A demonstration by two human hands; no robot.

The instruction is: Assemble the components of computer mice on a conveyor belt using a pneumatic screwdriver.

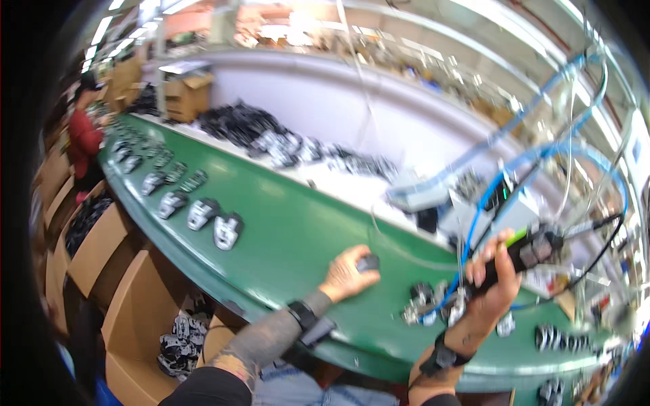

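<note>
My left hand [347,275] is over the green work surface, its fingers closed round a small dark grey part [367,262]. To the right, my right hand [497,274] is raised and wrapped round a black handheld power screwdriver [518,260] with a bright green patch and a cable at its upper end. Its tip is hard to make out among blue hoses. Beneath the right hand, several grey and black parts [423,296] lie on the green surface. Both wrists wear dark bands.
Grey-and-black parts [202,214] line the green belt [291,223] at left. A black heap [244,124] lies along the far ledge. Blue hoses [484,196] hang at right. Cardboard boxes [132,318] stand below the near edge. A person in red [84,135] is at far left.
</note>
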